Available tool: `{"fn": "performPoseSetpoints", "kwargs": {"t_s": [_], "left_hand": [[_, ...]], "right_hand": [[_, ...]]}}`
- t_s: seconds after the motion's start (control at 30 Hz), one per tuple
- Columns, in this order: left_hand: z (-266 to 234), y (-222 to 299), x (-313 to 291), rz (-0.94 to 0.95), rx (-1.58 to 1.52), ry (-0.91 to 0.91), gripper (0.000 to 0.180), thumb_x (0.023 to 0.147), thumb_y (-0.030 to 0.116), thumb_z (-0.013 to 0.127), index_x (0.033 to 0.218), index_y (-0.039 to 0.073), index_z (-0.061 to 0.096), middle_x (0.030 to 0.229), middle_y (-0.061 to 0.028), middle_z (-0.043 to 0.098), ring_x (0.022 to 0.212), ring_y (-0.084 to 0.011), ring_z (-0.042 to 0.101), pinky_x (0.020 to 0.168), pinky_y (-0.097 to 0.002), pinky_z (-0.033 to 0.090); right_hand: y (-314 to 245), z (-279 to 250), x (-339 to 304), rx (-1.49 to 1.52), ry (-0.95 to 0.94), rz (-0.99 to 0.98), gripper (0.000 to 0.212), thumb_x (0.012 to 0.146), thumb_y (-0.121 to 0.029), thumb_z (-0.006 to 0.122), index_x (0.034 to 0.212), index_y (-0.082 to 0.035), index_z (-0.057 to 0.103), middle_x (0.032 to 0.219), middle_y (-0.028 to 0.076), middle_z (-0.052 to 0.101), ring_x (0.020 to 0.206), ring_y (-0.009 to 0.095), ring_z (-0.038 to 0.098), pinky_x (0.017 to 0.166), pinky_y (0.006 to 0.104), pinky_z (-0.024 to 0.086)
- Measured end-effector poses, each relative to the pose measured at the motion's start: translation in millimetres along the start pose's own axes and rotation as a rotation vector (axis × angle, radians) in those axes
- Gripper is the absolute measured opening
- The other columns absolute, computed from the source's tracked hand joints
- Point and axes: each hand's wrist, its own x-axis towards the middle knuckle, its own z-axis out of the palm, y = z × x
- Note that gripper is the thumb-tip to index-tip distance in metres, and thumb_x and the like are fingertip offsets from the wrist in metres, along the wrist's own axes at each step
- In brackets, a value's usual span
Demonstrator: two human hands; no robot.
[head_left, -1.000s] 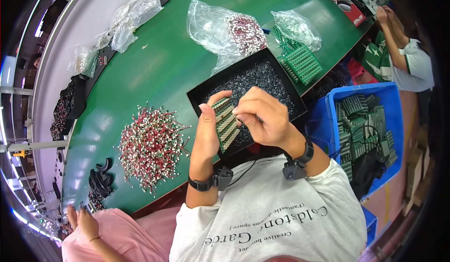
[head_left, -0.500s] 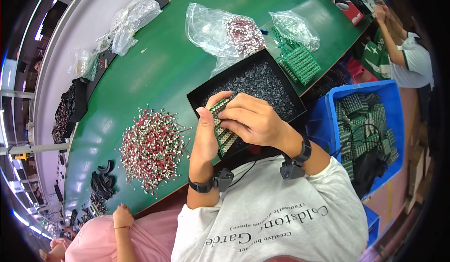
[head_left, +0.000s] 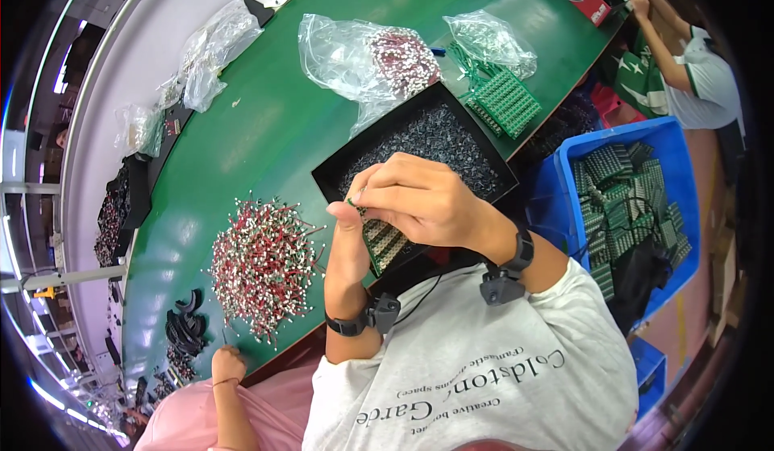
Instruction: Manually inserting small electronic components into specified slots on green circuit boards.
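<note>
My left hand [head_left: 347,249] grips a green circuit board panel [head_left: 385,246] by its edge, holding it tilted. Rows of pale small parts run across the panel. Over its far corner my right hand [head_left: 439,199] is closed in a pinch, close to the left thumb. Whatever is between the right fingertips is hidden, and that hand covers much of the panel. Beneath both hands lies a black tray [head_left: 504,189] heaped with small black parts [head_left: 439,141].
Red-and-white wire leads [head_left: 264,270] form a pile left of my hands. Bagged leads [head_left: 403,62] and stacked green panels [head_left: 508,100] lie beyond the tray. A blue bin [head_left: 564,157] of panels stands at right. A co-worker's hand [head_left: 228,364] is near the table edge at left.
My right hand has shifted left and toward the panel's far corner, hiding more of it. The left hand still holds the panel. The whole view has turned slightly.
</note>
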Motion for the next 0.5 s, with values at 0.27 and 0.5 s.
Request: {"fn": "performPoseSetpoints", "kwargs": {"t_s": [0.27,0.5], "left_hand": [[0.4,5.7,-3.3,-0.073,-0.029,-0.029,0.104,0.087,0.084,0.028,0.142,-0.003,0.043,0.131,-0.0117,0.055,0.118,-0.0187,0.056,0.101,-0.0317,0.044],[-1.6,-0.8,0.0,-0.017,-0.16,-0.028,0.096,0.091,0.08,0.032,0.142,-0.002,0.042,0.127,-0.0116,0.057,0.116,-0.0185,0.057,0.098,-0.0321,0.047]], "right_hand": [[1.5,1.5,-5.3,-0.067,0.035,-0.052,0.024,0.074,0.007,0.075,0.095,0.0,0.068,0.089,0.009,0.066,0.079,0.026,0.065,0.067,0.0339,0.054],[12.3,-6.3,0.0,-0.091,-0.023,-0.009,0.032,0.072,0.0,0.081,0.102,0.0,0.069,0.088,0.009,0.067,0.076,0.027,0.064,0.067,0.0352,0.054]]}}
